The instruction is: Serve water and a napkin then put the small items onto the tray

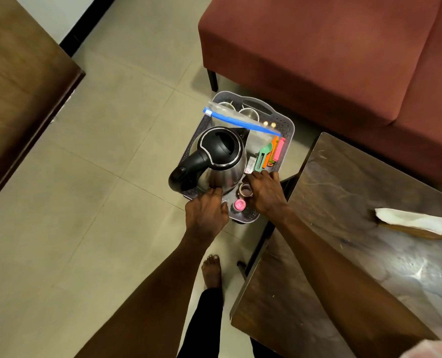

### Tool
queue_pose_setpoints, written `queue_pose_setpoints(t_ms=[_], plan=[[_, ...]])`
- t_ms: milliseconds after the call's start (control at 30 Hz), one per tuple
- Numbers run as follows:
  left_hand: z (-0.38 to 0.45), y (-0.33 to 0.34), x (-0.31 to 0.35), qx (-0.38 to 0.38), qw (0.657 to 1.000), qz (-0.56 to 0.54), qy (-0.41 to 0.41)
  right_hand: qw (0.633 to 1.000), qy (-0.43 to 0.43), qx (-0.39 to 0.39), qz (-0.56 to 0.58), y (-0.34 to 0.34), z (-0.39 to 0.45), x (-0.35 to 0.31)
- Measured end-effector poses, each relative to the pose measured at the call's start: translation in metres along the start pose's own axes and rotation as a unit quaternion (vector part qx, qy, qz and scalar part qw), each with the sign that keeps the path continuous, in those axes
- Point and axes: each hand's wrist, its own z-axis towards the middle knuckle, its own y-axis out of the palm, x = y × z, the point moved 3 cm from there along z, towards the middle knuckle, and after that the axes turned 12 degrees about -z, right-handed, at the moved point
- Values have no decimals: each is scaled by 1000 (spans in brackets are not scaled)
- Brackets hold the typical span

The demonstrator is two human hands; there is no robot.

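A grey perforated tray [288, 125] sits on the tiled floor beside the sofa. It carries a steel kettle [222, 156] with a black lid and handle, two steel cups [250, 113], a clear zip bag [240, 120] with a blue seal, coloured plastic scoops [269, 153], a small open jar [245, 190] and a pink-capped bottle [239, 204]. My left hand [207, 211] curls over the tray's near left rim by the kettle base. My right hand [265, 195] grips the near right rim. A white napkin [411, 219] lies on the dark table [344, 228].
A red-brown sofa [318, 60] stands behind the tray, its leg close to the tray's far corner. The table's corner almost touches the tray on the right. A wooden furniture piece [15, 99] fills the left. My bare foot [212, 270] is on the tiles below the tray.
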Motion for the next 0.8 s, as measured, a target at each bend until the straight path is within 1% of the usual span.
queue_pose_setpoints(t_ms=[133, 233, 400, 533, 600, 667, 800], plan=[[-1, 1, 1, 6, 1000, 10, 5, 1000, 1, 13, 8, 2, -7, 3], [-1, 2, 1, 5, 1000, 2, 1, 1000, -4, 3, 7, 7, -13, 2], [-2, 4, 3, 4, 1000, -3, 5, 1000, 3, 12, 27, 8, -18, 1], [-3, 2, 8, 3, 1000, -1, 4, 999, 23, 29, 36, 0, -26, 8], [-4, 1, 11, 6, 1000, -5, 5, 997, 36, 40, 58, -4, -31, 12], [-8, -3, 17, -3, 1000, -3, 5, 994, 56, 54, 82, -9, -41, 15], [-13, -11, 37, 4, 1000, 5, 21, 985, 103, 83, 114, -22, -55, 23]])
